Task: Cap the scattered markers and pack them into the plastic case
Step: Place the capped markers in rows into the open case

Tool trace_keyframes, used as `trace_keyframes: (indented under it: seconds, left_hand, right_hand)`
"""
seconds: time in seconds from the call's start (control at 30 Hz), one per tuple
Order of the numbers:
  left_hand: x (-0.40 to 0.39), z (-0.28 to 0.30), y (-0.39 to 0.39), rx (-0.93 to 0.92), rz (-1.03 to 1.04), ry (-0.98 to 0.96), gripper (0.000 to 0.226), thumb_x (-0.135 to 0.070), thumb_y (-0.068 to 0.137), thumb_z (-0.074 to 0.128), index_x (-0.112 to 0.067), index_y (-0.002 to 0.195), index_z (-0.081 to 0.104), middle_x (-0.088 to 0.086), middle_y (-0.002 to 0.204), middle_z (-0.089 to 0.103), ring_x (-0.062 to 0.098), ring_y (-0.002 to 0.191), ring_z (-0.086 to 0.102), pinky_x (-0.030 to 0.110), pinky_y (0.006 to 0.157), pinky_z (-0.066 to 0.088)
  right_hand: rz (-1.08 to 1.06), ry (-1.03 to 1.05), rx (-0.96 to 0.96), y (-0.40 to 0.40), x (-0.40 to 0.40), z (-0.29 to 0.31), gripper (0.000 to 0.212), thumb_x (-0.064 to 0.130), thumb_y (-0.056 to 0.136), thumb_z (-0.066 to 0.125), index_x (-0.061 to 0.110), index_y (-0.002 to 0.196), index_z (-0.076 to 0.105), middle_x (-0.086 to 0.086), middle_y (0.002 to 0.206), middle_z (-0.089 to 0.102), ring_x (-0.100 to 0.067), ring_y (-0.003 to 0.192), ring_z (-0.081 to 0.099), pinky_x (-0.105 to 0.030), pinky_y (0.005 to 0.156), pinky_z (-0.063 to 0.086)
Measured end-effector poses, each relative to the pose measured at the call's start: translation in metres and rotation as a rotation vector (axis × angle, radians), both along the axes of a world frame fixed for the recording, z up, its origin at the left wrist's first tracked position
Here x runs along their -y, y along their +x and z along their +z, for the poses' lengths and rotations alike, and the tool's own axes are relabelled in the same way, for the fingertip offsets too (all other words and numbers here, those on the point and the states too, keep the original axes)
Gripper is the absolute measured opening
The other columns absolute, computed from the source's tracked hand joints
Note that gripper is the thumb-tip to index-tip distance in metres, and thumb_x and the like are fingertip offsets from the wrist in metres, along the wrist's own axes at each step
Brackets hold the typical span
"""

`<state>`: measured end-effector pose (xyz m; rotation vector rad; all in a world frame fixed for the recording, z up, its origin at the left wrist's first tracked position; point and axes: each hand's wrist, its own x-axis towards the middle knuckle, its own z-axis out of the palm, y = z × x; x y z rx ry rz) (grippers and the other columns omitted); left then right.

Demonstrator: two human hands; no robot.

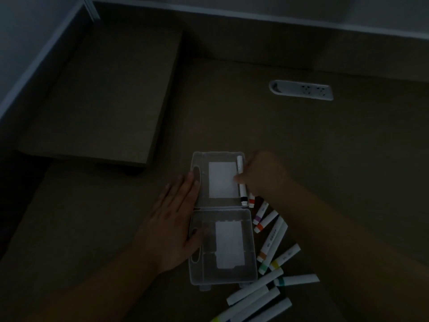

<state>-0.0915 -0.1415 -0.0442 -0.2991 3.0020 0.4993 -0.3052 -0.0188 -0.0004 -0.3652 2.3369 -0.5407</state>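
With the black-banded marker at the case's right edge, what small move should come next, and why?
Probably lower the black-banded marker flat against the right wall of the case's far half and release the grip. The right hand pinches it there, while the left hand lies flat against the case's left side. Many markers lie outside, waiting.

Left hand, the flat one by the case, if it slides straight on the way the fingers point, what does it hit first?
The left hand points up-right; its fingers already touch the case at the handle slot, so it meets that first.
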Motion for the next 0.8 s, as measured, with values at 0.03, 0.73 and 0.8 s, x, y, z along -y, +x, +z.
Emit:
trace_keyframes:
  seconds: [0.03, 0.73, 0.8]
  left_hand:
    - [-0.001, 0.000, -0.001, -0.005, -0.003, 0.000, 0.091, -0.074, 0.091, 0.022, -0.023, 0.154, -0.017, -0.006, 0.159, -0.029, 0.007, 0.146, -0.024, 0.036, 0.120, -0.006]
    - [-0.001, -0.006, 0.002, -0.047, 0.025, 0.033, 0.090, -0.072, 0.090, 0.027, -0.023, 0.156, -0.009, -0.007, 0.162, -0.019, 0.006, 0.148, -0.015, 0.036, 0.122, 0.001]
    - [-0.001, -0.006, 0.003, -0.056, 0.030, 0.030, 0.090, -0.070, 0.091, 0.031, -0.022, 0.156, -0.008, -0.007, 0.162, -0.018, 0.007, 0.149, -0.013, 0.034, 0.122, 0.002]
  right_hand:
    - [0.010, 0.003, 0.000, -0.001, 0.001, -0.001, 0.026, 0.025, 0.081, 0.077, 0.016, 0.103, 0.065, -0.003, 0.095, 0.066, -0.016, 0.085, 0.065, -0.029, 0.068, 0.053]
    - [-0.080, -0.026, 0.024, -0.010, -0.031, 0.001, 0.018, 0.033, 0.085, 0.072, 0.021, 0.096, 0.065, -0.002, 0.091, 0.065, -0.014, 0.080, 0.063, -0.029, 0.064, 0.049]
    - [-0.068, -0.029, 0.016, -0.010, -0.027, 0.000, 0.018, 0.035, 0.084, 0.072, 0.021, 0.094, 0.066, -0.001, 0.090, 0.066, -0.014, 0.080, 0.063, -0.029, 0.063, 0.049]
